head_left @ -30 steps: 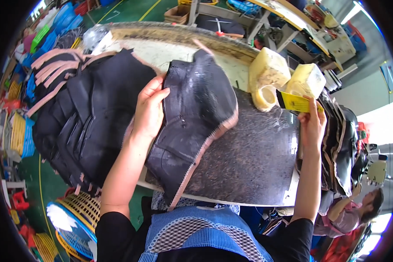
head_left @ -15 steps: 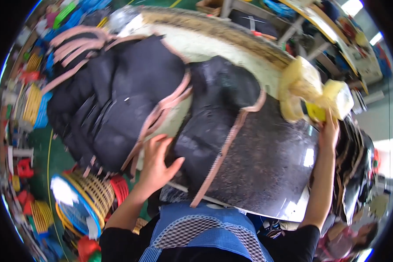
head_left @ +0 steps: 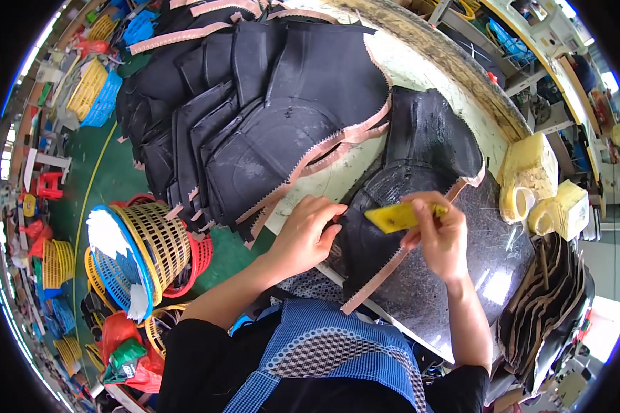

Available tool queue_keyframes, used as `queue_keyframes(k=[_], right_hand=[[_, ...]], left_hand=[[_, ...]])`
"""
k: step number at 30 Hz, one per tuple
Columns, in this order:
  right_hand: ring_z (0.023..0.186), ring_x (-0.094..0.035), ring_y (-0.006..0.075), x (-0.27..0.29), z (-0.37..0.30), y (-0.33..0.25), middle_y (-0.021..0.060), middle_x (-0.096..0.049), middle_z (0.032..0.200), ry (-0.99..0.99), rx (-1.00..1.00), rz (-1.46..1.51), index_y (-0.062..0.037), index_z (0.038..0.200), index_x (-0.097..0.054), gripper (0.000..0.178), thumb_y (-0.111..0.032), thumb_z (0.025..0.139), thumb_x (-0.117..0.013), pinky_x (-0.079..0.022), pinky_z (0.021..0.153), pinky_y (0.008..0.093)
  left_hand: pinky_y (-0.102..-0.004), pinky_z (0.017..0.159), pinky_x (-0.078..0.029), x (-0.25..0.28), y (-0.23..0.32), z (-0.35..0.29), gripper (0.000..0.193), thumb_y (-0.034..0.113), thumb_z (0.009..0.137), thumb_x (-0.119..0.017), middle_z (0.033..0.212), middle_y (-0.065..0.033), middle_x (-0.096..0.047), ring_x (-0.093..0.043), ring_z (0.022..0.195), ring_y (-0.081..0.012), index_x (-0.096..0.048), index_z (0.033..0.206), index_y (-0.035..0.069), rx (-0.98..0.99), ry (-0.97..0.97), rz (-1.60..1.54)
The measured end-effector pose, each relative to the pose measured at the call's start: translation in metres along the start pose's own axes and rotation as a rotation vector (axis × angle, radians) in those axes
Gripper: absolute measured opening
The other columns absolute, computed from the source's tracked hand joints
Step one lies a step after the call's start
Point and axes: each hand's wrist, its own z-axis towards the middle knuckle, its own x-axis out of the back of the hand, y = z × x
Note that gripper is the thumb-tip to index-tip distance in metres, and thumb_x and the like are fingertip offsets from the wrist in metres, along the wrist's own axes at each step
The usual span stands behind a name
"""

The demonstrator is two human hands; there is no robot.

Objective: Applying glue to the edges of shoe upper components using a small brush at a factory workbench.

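Black panel (head_left: 401, 184) under right hand (head_left: 442, 239) clamped on yellow scraper (head_left: 390, 218), left hand (head_left: 300, 235) at panel's edge, grip unclear

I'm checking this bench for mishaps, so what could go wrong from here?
The black piece has its lower tip past the near edge of the table, so the apron might catch it. The fanned stack at left also overhangs; a knock could slide pieces off. The left hand is near the flat yellow tool in the right hand, so a stray stroke might brush it.

You wear a blue checked apron (head_left: 318, 322) with a curved dark-checked panel (head_left: 331, 357); black sleeves (head_left: 198, 358) flank the apron.
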Motion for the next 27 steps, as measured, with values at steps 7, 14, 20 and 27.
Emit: queue_keyframes(k=[7,14,20,27], right_hand=[[0.057,-0.059,0.0068,-0.006,0.034,-0.018,0.0077,-0.068,0.068,-0.087,0.109,-0.184,0.0028,0.092,-0.070,0.020,-0.015,0.096,-0.062,-0.048,0.052,0.0249],[0.053,-0.053,0.0094,0.012,0.045,-0.025,0.0058,-0.059,0.058,-0.005,0.326,-0.286,0.0023,0.083,-0.060,0.013,-0.009,0.085,-0.066,-0.043,0.050,0.0299],[0.064,-0.062,0.0126,0.055,0.040,-0.026,0.0078,-0.067,0.076,-0.155,-0.070,-0.348,0.0020,0.084,-0.059,0.010,-0.007,0.088,-0.060,-0.051,0.059,0.0260],[0.067,-0.064,0.0114,0.065,0.009,-0.007,0.0091,-0.067,0.073,-0.080,0.110,-0.431,0.0016,0.087,-0.061,0.009,-0.007,0.084,-0.063,-0.051,0.061,0.0264]], left_hand=[[-0.0382,0.076,-0.046,0.001,-0.004,0.003,0.025,-0.001,0.081,-0.068,0.085,-0.0099,-0.059,-0.056,0.084,-0.0276,-0.062,0.105,-0.001,-0.012,-0.008,-0.033],[-0.0400,0.077,-0.046,-0.003,0.000,0.002,0.023,-0.001,0.080,-0.067,0.089,-0.0109,-0.058,-0.056,0.087,-0.0297,-0.062,0.103,-0.001,-0.002,0.011,-0.014],[-0.0391,0.077,-0.046,-0.001,-0.003,-0.001,0.020,0.000,0.083,-0.067,0.091,-0.0114,-0.058,-0.056,0.088,-0.0302,-0.061,0.102,-0.001,-0.017,0.026,0.039],[-0.0360,0.076,-0.048,0.005,-0.002,-0.002,0.016,0.005,0.086,-0.069,0.091,-0.0110,-0.061,-0.059,0.089,-0.0276,-0.062,0.099,-0.002,0.005,-0.006,0.005]])
